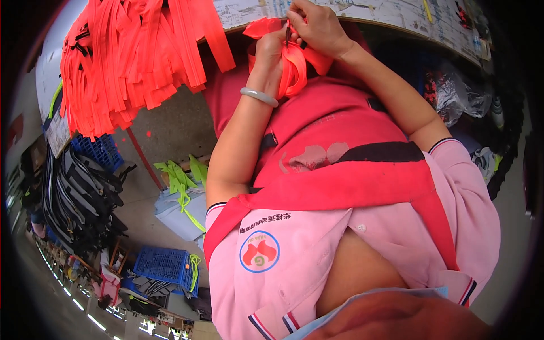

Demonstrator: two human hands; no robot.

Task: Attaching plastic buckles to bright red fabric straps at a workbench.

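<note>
At the near edge of the worktable, my left hand (271,50), with a pale bangle on its wrist, is closed on a bright orange-red fabric strap (293,71). The strap loops down below the fingers toward my red apron (334,130). My right hand (320,28) meets the left one, its fingers bent and pinched together over the same fabric. A small dark slim piece (287,33) shows between the two hands; its kind is unclear. Fingertips of both hands are partly hidden by each other and by the cloth.
A thick heap of orange-red straps (133,56) hangs over the table edge at left. The worktable (374,12) carries a yellow pen-like stick (428,11). Blue crates (161,263), black straps (79,192) and lime-green strips (178,175) lie lower left. Clear plastic bags (462,96) sit at right.
</note>
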